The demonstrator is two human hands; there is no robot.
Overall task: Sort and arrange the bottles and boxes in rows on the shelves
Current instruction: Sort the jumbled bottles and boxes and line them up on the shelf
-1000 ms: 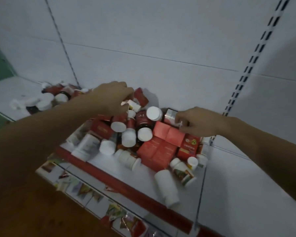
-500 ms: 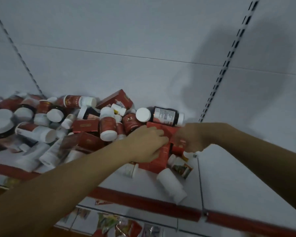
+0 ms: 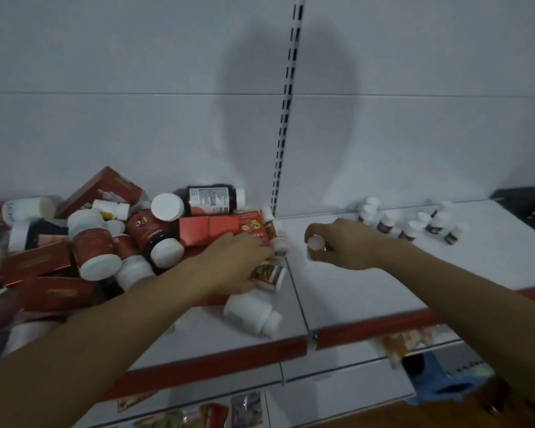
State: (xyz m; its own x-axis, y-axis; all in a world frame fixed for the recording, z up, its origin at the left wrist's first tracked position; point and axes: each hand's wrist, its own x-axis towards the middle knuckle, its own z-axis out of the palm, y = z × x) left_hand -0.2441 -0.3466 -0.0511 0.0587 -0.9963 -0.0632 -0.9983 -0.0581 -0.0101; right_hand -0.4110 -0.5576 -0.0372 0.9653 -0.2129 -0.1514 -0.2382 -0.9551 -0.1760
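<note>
**One bottle gripped beside a mixed pile**

A white back wall, divided by one slotted upright, is seen beyond both hands. One white shelf with a red front edge is spread beneath the hands, and one lower shelf with blurred packets is seen nearer than the wrists.

To the left of the left hand a pile of bottles and boxes is heaped. At least five red boxes can be counted in it, and one tilted box is propped at the back. One dark bottle is laid on its side beyond the left fingers. One white bottle is laid on its side just beside the left wrist.

The left hand is laid on the pile's right edge; whether anything is grasped there cannot be told.

Beyond the right hand roughly eight small upright bottles are stood, though an exact count is prevented by blur. One white-capped bottle is gripped in the curled fingers of the right hand.
</note>
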